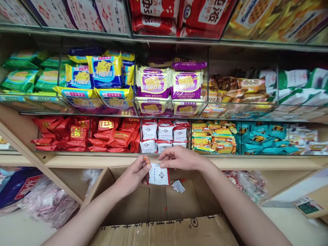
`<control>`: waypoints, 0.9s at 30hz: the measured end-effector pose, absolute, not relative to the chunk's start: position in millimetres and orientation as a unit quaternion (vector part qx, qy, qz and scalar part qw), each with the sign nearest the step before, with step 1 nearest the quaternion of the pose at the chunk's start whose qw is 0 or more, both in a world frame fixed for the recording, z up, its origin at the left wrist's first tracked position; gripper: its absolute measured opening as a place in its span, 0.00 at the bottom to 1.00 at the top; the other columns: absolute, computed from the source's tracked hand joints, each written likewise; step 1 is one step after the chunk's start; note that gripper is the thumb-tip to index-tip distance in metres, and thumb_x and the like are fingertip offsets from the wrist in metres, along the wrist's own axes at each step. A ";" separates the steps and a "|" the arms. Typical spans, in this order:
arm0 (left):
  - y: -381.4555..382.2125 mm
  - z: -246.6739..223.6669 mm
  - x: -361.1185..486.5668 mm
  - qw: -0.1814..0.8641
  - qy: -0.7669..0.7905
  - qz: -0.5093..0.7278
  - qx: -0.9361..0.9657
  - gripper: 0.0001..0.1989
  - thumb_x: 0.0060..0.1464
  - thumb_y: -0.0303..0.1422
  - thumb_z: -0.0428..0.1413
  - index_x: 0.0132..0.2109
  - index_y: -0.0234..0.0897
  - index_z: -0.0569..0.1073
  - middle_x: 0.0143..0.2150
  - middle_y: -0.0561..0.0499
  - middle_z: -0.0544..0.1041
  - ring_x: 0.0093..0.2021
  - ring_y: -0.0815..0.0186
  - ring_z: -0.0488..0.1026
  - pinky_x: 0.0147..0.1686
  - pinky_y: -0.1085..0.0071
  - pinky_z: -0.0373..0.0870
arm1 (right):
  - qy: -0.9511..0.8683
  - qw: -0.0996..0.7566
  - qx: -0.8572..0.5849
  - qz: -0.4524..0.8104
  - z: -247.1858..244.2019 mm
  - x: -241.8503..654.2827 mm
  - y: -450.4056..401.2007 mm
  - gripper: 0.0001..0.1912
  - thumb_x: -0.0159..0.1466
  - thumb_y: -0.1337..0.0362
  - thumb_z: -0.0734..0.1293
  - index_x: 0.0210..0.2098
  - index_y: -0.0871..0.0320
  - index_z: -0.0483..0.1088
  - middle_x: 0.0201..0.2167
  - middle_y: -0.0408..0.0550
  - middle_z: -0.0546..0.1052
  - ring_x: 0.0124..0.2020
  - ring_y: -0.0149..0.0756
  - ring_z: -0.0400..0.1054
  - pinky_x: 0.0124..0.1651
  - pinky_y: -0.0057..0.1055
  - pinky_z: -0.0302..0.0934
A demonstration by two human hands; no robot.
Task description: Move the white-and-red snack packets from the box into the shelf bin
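A small white snack packet [159,174] with red edges, a dark diamond mark and printed lettering is held up above the cardboard box. My left hand [135,174] pinches its left side between thumb and fingers. My right hand [183,158] reaches in over the packet's top right corner, its thumb at the upper edge and its fingers bent and apart from the thumb. Matching white packets [165,134] stand in rows in the shelf compartment just beyond my hands. Below them, the open cardboard box [164,235] holds a loose white printed piece [178,186].
Red packets [112,136] fill the bins to the left; yellow packets [214,136] and teal packets [263,136] lie to the right. Clear dividers and a wooden ledge [84,161] front the shelf. Soda biscuit packs [153,83] sit one tier up. Plastic-bagged goods [48,201] lie left of the box.
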State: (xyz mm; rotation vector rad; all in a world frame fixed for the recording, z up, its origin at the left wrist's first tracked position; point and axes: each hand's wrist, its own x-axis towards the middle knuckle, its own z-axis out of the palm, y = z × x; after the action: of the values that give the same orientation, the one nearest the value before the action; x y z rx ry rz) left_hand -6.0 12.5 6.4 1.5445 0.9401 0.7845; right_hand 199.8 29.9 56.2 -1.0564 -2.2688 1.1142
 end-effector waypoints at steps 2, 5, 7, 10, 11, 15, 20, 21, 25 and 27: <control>13.2 4.0 -5.8 0.529 0.395 0.354 0.662 0.13 0.53 0.44 0.48 0.35 0.39 0.57 0.28 0.59 0.57 0.25 0.74 0.58 0.26 0.76 0.60 | -0.792 0.190 -0.365 0.451 52.9 199.6 32.0 0.17 0.55 0.57 0.65 0.42 0.59 0.68 0.31 0.45 0.73 0.29 0.29 0.66 0.28 0.25 0.61; 14.1 2.6 -4.7 0.504 0.388 0.368 0.679 0.13 0.53 0.44 0.48 0.35 0.39 0.58 0.28 0.58 0.57 0.27 0.74 0.56 0.28 0.75 0.59 | -0.765 0.171 -0.351 0.512 52.5 198.3 32.1 0.21 0.54 0.57 0.65 0.45 0.59 0.64 0.33 0.45 0.72 0.28 0.28 0.66 0.27 0.26 0.62; 13.5 4.0 -3.5 0.499 0.384 0.368 0.683 0.14 0.53 0.44 0.48 0.35 0.38 0.58 0.28 0.58 0.57 0.27 0.74 0.56 0.28 0.75 0.59 | -0.764 0.152 -0.349 0.521 53.5 197.0 30.8 0.22 0.55 0.58 0.65 0.47 0.58 0.62 0.31 0.44 0.71 0.26 0.27 0.65 0.27 0.25 0.62; 10.8 8.2 -1.7 0.538 0.386 0.336 0.669 0.15 0.53 0.46 0.48 0.35 0.39 0.57 0.27 0.59 0.58 0.25 0.74 0.57 0.26 0.75 0.59 | -0.797 0.140 -0.349 0.472 53.5 195.2 29.3 0.20 0.54 0.63 0.64 0.46 0.58 0.61 0.28 0.41 0.70 0.25 0.25 0.64 0.27 0.24 0.59; 9.7 9.3 -1.2 0.558 0.385 0.315 0.664 0.15 0.52 0.46 0.49 0.36 0.39 0.57 0.27 0.59 0.59 0.24 0.75 0.58 0.25 0.75 0.59 | -0.814 0.138 -0.348 0.443 53.0 194.8 29.0 0.18 0.54 0.65 0.64 0.45 0.59 0.61 0.27 0.40 0.70 0.25 0.25 0.63 0.27 0.23 0.58; 6.6 10.0 1.1 0.578 0.366 0.307 0.662 0.17 0.48 0.42 0.56 0.38 0.40 0.57 0.29 0.59 0.62 0.28 0.74 0.61 0.27 0.76 0.60 | -0.853 0.127 -0.354 0.362 51.1 192.9 28.2 0.15 0.54 0.65 0.62 0.42 0.58 0.61 0.27 0.40 0.69 0.25 0.26 0.61 0.27 0.23 0.55; 5.7 13.5 3.5 0.553 0.384 0.358 0.647 0.18 0.46 0.42 0.56 0.36 0.40 0.56 0.30 0.59 0.62 0.27 0.75 0.62 0.26 0.76 0.60 | -0.849 0.143 -0.388 0.329 60.1 197.5 25.0 0.21 0.51 0.63 0.65 0.44 0.57 0.60 0.34 0.43 0.69 0.31 0.29 0.62 0.31 0.24 0.56; 5.8 15.0 3.5 0.553 0.387 0.358 0.646 0.18 0.47 0.43 0.56 0.37 0.40 0.55 0.31 0.58 0.63 0.28 0.74 0.64 0.26 0.76 0.60 | -0.847 0.152 -0.394 0.323 64.3 200.9 23.9 0.20 0.51 0.65 0.64 0.44 0.57 0.60 0.35 0.43 0.69 0.31 0.29 0.62 0.32 0.24 0.56; 7.4 15.5 1.9 0.548 0.409 0.346 0.643 0.17 0.48 0.43 0.54 0.38 0.39 0.57 0.30 0.57 0.64 0.28 0.73 0.67 0.27 0.74 0.61 | -0.810 0.268 -0.478 0.208 82.8 220.6 18.8 0.18 0.52 0.69 0.60 0.43 0.56 0.59 0.38 0.44 0.69 0.32 0.30 0.63 0.33 0.25 0.55; 8.9 11.2 1.1 0.548 0.404 0.350 0.644 0.16 0.48 0.42 0.54 0.37 0.39 0.58 0.29 0.58 0.63 0.27 0.74 0.66 0.30 0.72 0.64 | -0.787 0.302 -0.524 0.123 87.7 229.7 18.2 0.17 0.52 0.69 0.59 0.42 0.56 0.59 0.39 0.45 0.69 0.35 0.32 0.63 0.35 0.26 0.55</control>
State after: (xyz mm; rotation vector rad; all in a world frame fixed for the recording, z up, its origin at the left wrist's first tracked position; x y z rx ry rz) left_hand 1.1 8.9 11.2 1.5250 0.9565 0.8298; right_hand 229.7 18.2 87.7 -1.3908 -2.0859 0.3275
